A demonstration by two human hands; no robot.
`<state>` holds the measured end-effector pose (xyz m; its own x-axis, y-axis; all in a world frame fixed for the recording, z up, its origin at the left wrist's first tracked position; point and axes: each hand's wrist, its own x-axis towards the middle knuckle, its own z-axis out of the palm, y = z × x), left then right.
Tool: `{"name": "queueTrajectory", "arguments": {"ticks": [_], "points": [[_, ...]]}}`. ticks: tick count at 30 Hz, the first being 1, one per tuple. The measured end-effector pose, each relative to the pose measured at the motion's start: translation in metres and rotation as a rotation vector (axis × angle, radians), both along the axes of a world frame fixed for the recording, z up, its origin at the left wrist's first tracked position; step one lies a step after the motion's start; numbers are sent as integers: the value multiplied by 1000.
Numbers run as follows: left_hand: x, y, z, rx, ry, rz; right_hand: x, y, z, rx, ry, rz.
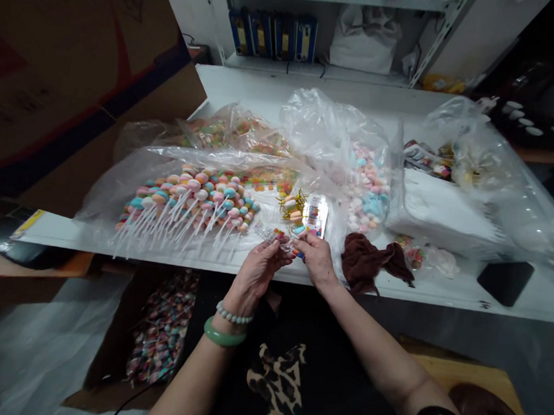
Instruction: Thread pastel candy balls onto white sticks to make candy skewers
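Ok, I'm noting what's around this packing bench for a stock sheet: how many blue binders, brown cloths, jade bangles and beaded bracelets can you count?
Blue binders: 4
Brown cloth: 1
Jade bangle: 1
Beaded bracelet: 1
Total: 7

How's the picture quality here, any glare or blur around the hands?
Head view: glare shines off the plastic bag; the left hand and right hand look fairly sharp; wide-angle distortion slants the white table; the top right corner falls dark.
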<state>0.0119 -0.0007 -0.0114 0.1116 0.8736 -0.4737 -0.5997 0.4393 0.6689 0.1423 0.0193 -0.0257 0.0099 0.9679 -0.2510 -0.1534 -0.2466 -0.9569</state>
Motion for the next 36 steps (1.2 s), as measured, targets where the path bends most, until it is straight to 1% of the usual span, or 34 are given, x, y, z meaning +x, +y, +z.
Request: {"name": "queueTrajectory", "arguments": {"ticks": [2,4,6,9,12,14,17,21,25,27,30,32,34,36], "points": [[-1,0,1,-5,8,5,3,2,-1,38,-43,27],[-2,2,-1,-35,6,57,7,1,2,64,-84,53],[-6,5,-2,-67,-31,129,15,-4,7,92,-159,47],[-15,11,-3,-104,-147,228,31,-17,16,188,-332,31],[-24,16,-2,-148,-277,279,45,-34,20,255,-475,63],[-28,18,-2,-174,-342,307,49,-45,20,277,-519,90],[-28,20,-1,-175,-395,348,46,-56,19,343,-581,133],[-27,20,3,-145,-444,341,39,-60,16,458,-722,177],[-30,19,5,-92,-456,363,38,-61,13,541,-897,168],[-30,18,3,-40,-423,357,39,-64,13,584,-1034,147],[-28,16,-1,45,-277,314,39,-67,14,642,-1198,128],[-26,15,-3,101,-174,258,39,-67,13,635,-1171,158],[-24,13,-5,126,-116,185,38,-65,11,566,-1036,213],[-22,12,-5,113,-97,127,37,-61,8,455,-866,254]]}}
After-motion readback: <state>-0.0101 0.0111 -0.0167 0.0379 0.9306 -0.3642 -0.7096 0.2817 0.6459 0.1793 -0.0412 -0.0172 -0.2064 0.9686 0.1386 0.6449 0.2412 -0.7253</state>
